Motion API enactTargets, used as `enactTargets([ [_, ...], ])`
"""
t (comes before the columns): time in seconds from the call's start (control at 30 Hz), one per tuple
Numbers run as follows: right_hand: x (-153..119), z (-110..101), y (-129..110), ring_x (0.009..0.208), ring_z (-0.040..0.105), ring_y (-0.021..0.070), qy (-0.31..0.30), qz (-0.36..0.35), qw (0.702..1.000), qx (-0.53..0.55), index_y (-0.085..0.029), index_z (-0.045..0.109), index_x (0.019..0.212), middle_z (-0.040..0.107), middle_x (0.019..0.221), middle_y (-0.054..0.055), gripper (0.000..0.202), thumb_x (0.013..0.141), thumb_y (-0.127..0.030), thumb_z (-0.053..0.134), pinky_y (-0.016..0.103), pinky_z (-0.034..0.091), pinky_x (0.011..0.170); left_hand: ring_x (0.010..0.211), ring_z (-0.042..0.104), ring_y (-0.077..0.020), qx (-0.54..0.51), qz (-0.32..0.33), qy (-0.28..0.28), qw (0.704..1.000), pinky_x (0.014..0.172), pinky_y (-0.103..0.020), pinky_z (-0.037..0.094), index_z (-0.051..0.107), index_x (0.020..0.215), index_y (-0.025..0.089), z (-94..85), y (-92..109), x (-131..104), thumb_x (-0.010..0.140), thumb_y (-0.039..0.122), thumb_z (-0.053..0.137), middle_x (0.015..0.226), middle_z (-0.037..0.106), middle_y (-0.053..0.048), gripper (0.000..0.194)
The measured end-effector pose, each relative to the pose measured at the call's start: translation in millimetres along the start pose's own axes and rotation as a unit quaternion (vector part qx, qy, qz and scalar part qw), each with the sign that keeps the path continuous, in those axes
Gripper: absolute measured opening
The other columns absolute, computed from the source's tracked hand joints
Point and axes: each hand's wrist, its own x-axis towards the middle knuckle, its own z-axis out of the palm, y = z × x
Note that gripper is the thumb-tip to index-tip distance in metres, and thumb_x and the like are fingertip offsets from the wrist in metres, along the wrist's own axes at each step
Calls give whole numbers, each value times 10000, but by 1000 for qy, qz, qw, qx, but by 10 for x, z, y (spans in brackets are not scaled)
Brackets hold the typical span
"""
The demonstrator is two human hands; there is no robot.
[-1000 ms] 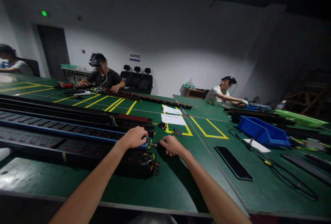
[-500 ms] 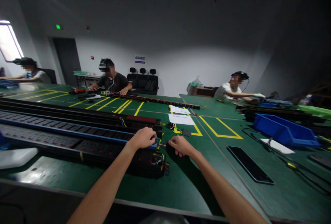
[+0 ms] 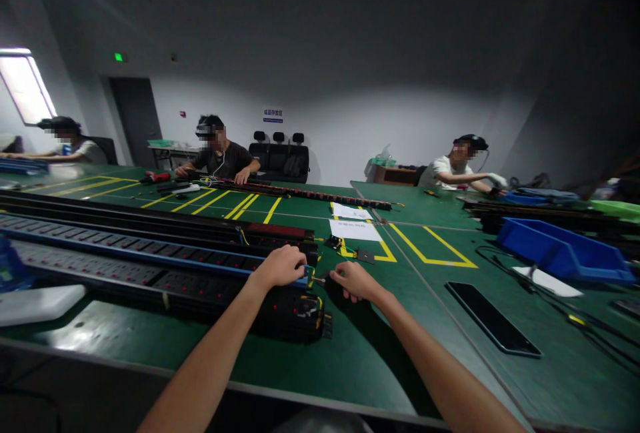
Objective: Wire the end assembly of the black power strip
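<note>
My left hand [image 3: 283, 266] is closed over the right end of a long blue-edged power strip [image 3: 200, 261], its fingertips hidden around the edge. Yellow-green wires [image 3: 311, 275] stick out of that end. Just to the right, my right hand [image 3: 354, 281] is closed on what looks like a small dark-handled screwdriver [image 3: 326, 279]; its thin light shaft points left at the strip's end. Whether the tip touches it I cannot tell. Nearer to me lies another black power strip [image 3: 285, 309] with red dots and wires at its open end.
Behind my hands lie a small black part [image 3: 366, 256] with wires and paper sheets [image 3: 355, 229]. A phone [image 3: 493, 316], black cables [image 3: 555, 299] and a blue bin [image 3: 565, 249] are on the right. A white block [image 3: 43, 304] lies left. Several people work across the green table [image 3: 400, 353].
The view has shifted slightly, so most things sit a little farther right. My hands keep nearly the same pose at the strip's end. The right-hand co-worker's hands have moved a little.
</note>
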Motion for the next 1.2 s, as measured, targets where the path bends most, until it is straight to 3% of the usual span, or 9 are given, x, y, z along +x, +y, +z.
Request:
enactTargets([
  [0.67,-36,-33,-72,328,529,76,-1,6,1000,-10,-164,551,771,610,508,-10,351,991,-412,436,133,352,353,948,628,-214,8,3,8,1000,857,-305,494,735,978,221,23,-13,10,862,257,533,961,689,-58,235],
  [1.2,-38,-27,-76,329,523,75,2,11,1000,-16,-160,558,785,609,502,-7,306,988,-356,439,134,352,356,965,634,-226,8,2,6,1000,856,-313,500,734,984,214,12,3,7,860,252,536,980,694,-70,236],
])
